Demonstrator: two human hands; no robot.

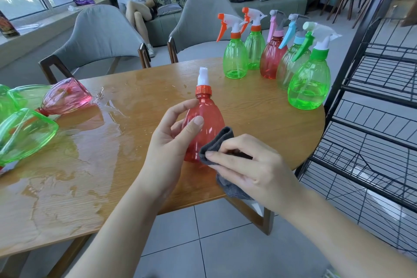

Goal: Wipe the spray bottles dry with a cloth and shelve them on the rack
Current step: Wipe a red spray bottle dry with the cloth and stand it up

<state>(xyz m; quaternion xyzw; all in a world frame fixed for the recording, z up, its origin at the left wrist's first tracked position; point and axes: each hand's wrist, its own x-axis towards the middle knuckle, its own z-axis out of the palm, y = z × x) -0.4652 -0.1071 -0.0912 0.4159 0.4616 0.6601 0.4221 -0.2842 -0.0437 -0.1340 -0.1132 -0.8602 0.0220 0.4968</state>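
We wipe a red bottle (204,124) above the wet bench (135,106).

Our left hand (171,133) curls around the bottle and holds it up. Our right hand (246,165) pinches a grey cloth (216,144) against its side. Five bottles (277,56) stand near the black rack (372,101).

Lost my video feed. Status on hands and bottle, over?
Left hand holds red bottle; right hand pinches cloth against it. Five bottles upright, rack bare. Water pooled on table, left.
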